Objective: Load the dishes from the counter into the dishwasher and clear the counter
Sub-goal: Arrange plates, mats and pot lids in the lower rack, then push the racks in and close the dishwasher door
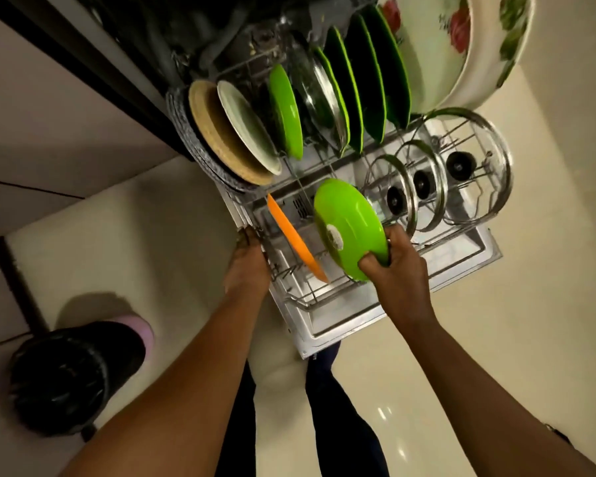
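The right hand [398, 259] reaches forward over the pulled-out lower rack [324, 294] of the dishwasher, its grip pinching the near edge of a green plate [350, 228] that stands tilted in the front row, just beside an orange plate [295, 237] on its left. The left hand [250, 261] rests on the left front corner of the rack, fingers curled over the wire there. Behind stand a straw-coloured mat [214, 139], a white plate [246, 127], more green plates [365, 84] and three glass lids [437, 180] on the right, while a flowered bowl [461, 46] sits at the upper right and a black bin [73, 376] on the floor.
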Demonstrator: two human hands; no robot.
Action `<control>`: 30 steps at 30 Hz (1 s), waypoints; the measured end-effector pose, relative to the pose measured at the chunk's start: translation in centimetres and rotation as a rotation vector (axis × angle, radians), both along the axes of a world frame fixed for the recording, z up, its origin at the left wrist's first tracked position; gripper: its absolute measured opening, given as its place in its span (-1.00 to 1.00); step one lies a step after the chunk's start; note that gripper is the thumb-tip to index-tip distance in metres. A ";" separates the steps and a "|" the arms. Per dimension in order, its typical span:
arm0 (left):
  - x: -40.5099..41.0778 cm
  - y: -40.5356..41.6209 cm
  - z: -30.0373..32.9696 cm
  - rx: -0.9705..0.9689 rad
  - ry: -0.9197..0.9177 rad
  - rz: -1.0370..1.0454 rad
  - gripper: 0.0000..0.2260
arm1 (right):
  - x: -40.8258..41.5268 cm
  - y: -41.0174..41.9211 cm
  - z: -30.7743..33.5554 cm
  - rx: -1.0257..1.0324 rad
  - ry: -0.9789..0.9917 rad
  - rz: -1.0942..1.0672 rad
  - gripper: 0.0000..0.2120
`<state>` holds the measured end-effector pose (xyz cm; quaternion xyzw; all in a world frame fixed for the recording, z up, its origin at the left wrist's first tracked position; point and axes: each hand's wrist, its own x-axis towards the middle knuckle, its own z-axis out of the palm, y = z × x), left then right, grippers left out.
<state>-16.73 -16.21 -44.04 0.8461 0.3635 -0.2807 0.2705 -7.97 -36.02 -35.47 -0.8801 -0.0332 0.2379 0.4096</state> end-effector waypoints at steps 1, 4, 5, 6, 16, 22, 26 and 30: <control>0.0 -0.1 -0.5 0.002 0.021 -0.041 -0.40 | 0.1 0.3 -0.8 0.005 0.006 0.016 -0.79; -0.5 -0.7 -1.7 0.026 0.082 -0.103 -0.39 | 0.3 1.0 -3.2 -0.010 0.018 0.062 -0.80; -0.8 -1.0 -2.0 0.046 0.096 -0.116 -0.40 | 0.3 1.2 -3.9 -0.023 0.029 0.081 -0.81; -1.1 -1.2 -2.2 0.078 0.089 -0.132 -0.38 | 0.3 1.3 -4.4 -0.031 0.037 0.099 -0.81; -1.9 -1.3 -2.9 0.148 0.051 -0.209 -0.33 | -0.4 4.0 -9.2 -0.262 0.005 0.141 -0.70; -1.8 -1.0 -3.4 0.137 0.006 -0.241 -0.19 | -1.4 4.4 -9.8 -0.228 -0.019 0.041 -0.71; -2.2 -1.0 -3.6 0.158 -0.010 -0.253 -0.17 | -2.4 3.5 -8.9 -0.143 -0.090 -0.120 -0.70; -2.8 -0.4 -3.6 0.140 -0.022 -0.281 -0.12 | -4.9 1.6 -7.2 -0.120 -0.182 -0.228 -0.75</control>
